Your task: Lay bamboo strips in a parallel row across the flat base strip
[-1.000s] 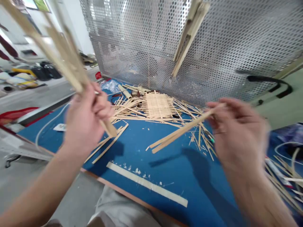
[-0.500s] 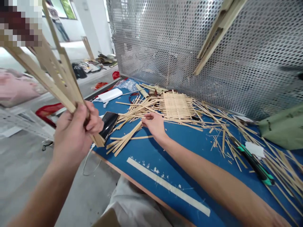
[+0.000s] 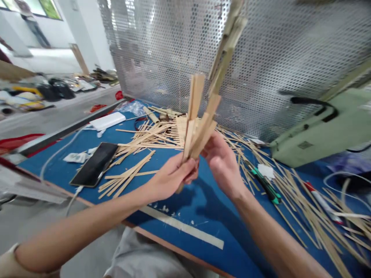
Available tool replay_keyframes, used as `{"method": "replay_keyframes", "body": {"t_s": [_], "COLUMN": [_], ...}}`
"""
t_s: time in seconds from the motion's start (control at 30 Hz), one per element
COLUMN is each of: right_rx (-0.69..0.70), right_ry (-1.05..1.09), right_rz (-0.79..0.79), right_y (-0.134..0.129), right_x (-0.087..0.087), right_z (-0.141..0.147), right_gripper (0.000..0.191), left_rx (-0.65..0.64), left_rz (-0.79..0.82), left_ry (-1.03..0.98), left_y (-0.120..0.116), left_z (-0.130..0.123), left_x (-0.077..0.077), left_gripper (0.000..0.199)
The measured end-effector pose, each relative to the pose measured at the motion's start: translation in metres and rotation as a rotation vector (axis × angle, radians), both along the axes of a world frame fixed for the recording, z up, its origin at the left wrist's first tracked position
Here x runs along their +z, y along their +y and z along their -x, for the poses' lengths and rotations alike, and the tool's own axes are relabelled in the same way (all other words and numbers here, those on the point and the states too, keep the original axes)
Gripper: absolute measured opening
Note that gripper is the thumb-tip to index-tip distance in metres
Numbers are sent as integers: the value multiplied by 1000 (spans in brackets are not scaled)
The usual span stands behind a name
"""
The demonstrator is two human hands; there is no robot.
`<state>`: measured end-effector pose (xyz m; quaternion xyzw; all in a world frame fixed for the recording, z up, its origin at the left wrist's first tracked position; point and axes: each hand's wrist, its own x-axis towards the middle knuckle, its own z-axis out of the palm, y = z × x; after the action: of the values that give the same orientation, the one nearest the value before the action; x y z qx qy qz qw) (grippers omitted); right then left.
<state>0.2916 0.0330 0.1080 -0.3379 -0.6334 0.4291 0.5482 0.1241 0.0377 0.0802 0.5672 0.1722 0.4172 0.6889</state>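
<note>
Keep the bamboo strips (image 3: 197, 123), held up above the blue workbench (image 3: 203, 208), pinched tight near their lower ends in the left hand (image 3: 171, 178), with the right hand (image 3: 222, 163) against them, its grip impossible to tell, shifting them gently so none slip.

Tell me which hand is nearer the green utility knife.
The right hand is nearer, up and left of the green utility knife; the left hand lies farther left.

1. No wording can be read at all.
2. A small rectangular label (image 3: 304, 145) on the pale green fabric bag (image 3: 333, 129), at 3 o'clock, is too small to read.
3. A crumpled white paper packet (image 3: 75, 157), at 9 o'clock, carries illegible print.
</note>
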Motion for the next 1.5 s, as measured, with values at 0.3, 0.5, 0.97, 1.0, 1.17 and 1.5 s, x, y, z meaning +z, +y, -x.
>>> {"method": "replay_keyframes", "body": {"t_s": [0.3, 0.5, 0.97, 1.0, 1.17, 1.5], "right_rx": [-126, -105, -173, -173, -191, -548], "right_ry": [-54, -65, -139, -147, -189, -507], "right_rz": [133, 144, -85, -96, -132, -658], "right_y": [-37, -31, -14, -15, -15, -22], "right_x": [-17, -10, 16, 17, 16, 10], "right_z": [-12, -10, -23, -23, -25, -24], "right_gripper": [8, 20, 29, 29, 32, 29], "left_rx": [-80, 17, 23, 26, 18, 2], "left_rz": [-98, -111, -35, -32, 4, 32], "left_ry": [285, 251, 179, 173, 149, 115], "left_y": [-2, 2, 5, 5, 5, 7], "left_z": [-45, -45, -45, -45, -45, -45], "left_x": [-49, -53, -55, -56, -53, -54], "left_gripper": [19, 41, 45, 46, 28, 37]}}
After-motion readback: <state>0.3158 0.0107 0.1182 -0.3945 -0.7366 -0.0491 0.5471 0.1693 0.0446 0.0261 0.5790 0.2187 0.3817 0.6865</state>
